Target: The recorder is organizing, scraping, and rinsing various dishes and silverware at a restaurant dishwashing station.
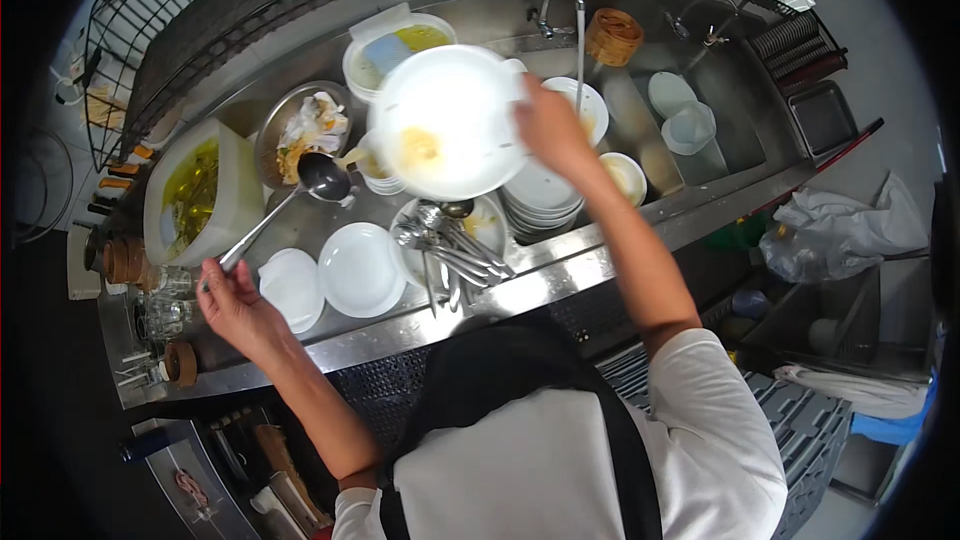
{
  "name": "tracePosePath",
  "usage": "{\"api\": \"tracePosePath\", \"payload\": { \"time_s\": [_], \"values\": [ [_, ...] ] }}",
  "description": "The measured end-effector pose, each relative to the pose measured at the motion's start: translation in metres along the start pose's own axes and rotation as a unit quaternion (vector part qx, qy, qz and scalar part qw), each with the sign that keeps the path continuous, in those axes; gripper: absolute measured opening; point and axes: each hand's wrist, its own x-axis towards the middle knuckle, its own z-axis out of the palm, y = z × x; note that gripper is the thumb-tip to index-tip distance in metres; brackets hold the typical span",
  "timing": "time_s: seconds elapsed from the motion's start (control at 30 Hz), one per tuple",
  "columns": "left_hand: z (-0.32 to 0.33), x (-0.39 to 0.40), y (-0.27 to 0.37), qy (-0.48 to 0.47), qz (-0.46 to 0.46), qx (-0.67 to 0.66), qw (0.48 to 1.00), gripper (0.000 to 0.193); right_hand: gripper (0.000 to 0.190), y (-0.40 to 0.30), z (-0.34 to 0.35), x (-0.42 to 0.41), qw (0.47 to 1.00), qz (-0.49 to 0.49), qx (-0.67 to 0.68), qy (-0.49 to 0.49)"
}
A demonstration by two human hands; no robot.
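My left hand (pixel 234 307) grips the handle of a steel ladle (pixel 324 177), whose dark bowl lies beside the rim of a steel bowl of food scraps (pixel 268 127). A white plate (pixel 457 105) with a yellowish food smear is held by its right edge in my right hand (pixel 551 127), above the counter. Bits of food are at the ladle's bowl, left of the plate. Below the held plate, a pile of spoons and other cutlery (pixel 450 240) rests on a soiled plate. Two white dishes (pixel 361 270) (pixel 291 291) stand between the cutlery and my left hand.
A tub of yellow-green liquid (pixel 232 202) stands left; a round one (pixel 364 79) stands behind. Stacked plates (pixel 544 191) are by the sink edge (pixel 660 199). Water runs from a tap (pixel 551 7) near a bamboo steamer (pixel 615 37). Glass mugs (pixel 161 315) stand far left. A wire rack (pixel 150 30) hangs overhead.
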Motion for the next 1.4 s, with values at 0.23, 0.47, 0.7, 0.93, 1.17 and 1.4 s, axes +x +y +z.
{"api": "tracePosePath", "payload": {
  "time_s": [0.23,0.47,0.7,0.93,1.17,1.4],
  "values": [
    [0.007,-0.092,-0.074,0.035,-0.219,0.001,0.975,0.015,0.038,0.252,-0.113,-0.041,0.971,0.160,-0.174,0.042],
    [-0.031,-0.169,-0.102,0.092,-0.232,0.071,0.966,0.020,0.032,0.436,-0.056,-0.058,0.913,0.181,-0.347,-0.115],
    [-0.025,-0.231,-0.123,0.160,-0.220,0.069,0.960,0.012,0.025,0.513,0.013,-0.070,0.909,0.170,-0.328,-0.191],
    [0.002,-0.263,-0.126,-0.046,-0.173,0.454,0.873,0.036,0.022,0.411,-0.011,-0.046,0.905,0.173,-0.349,-0.170],
    [0.068,-0.254,-0.160,-0.163,0.076,0.776,0.604,0.093,0.017,0.143,0.047,-0.098,0.929,-0.060,0.306,-0.201],
    [0.085,-0.231,-0.178,-0.164,-0.079,0.761,0.622,0.109,0.022,0.054,0.102,-0.091,0.950,-0.129,0.070,-0.276]
  ]
}}
